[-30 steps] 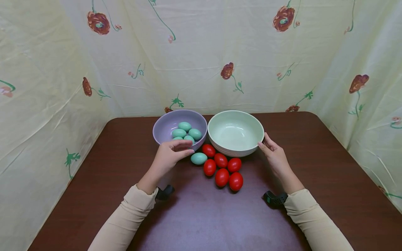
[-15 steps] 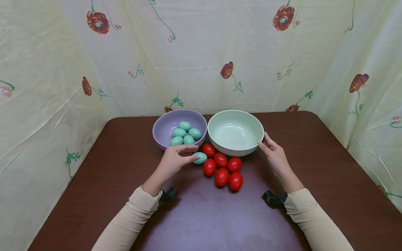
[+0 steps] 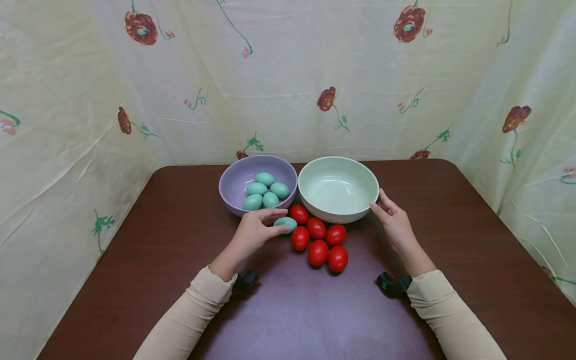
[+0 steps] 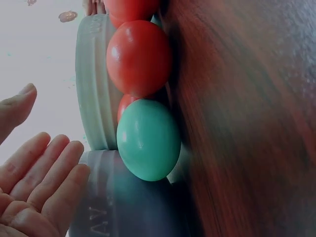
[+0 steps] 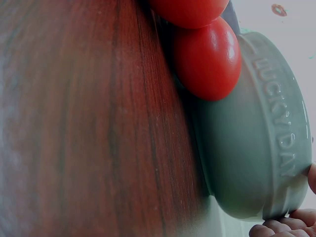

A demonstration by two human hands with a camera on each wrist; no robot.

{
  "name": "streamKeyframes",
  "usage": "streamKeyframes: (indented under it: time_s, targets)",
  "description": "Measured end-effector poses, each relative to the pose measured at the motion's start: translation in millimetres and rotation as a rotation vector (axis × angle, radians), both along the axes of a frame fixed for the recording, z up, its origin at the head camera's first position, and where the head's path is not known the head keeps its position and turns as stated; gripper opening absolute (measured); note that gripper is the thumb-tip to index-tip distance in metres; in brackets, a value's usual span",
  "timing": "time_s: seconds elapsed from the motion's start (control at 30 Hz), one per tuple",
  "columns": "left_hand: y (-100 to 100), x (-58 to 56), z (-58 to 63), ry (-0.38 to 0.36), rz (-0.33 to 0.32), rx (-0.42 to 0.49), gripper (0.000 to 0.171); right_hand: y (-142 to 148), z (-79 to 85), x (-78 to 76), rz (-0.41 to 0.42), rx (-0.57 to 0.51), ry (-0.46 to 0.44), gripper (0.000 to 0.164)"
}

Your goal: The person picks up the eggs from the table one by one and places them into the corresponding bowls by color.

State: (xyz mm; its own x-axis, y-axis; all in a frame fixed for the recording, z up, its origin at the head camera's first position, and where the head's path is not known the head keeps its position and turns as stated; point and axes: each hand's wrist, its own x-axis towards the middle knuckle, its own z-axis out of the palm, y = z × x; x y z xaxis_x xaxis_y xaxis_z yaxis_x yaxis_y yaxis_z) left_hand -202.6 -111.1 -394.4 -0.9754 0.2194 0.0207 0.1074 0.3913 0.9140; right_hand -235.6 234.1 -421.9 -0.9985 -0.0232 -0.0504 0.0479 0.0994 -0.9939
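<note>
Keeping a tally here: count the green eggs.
6 green eggs: five in the purple bowl, one egg outside it beside the red eggs. More may be hidden in the bowl.

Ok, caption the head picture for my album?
Left hand by a green egg, five more in the purple bowl, six red eggs nearby.

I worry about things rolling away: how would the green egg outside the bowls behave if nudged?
The loose green egg would probably roll, given its rounded, oval shape. Its glossy highlight suggests a smooth, perhaps slippery surface. Pushed toward the red eggs beside it, it would likely bump them.
</note>
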Motion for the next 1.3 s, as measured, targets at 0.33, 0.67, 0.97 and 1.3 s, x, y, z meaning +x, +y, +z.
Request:
streamKeyframes:
  time_s: [0.33,0.67,0.97,1.3]
  targets:
    - [5.2,-0.3,-3.6,0.043,-0.021,-0.099,0.044,0.6,-1.1,-0.2,0.006,-0.005,-0.009,0.070]
    - [9.5,-0.5,-4.3,0.098,-0.005,-0.179,0.043,0.4,-0.4,-0.1,0.007,-0.009,-0.010,0.070]
    - [9.0,-1.1,-5.7,0.129,-0.002,-0.229,0.045,0.4,-1.6,-0.2,0.005,-0.020,-0.006,0.071]
    - [8.0,-3.9,-8.0,0.121,0.000,-0.241,0.045,0.0,-1.9,-1.0,-0.005,-0.025,0.007,0.070]
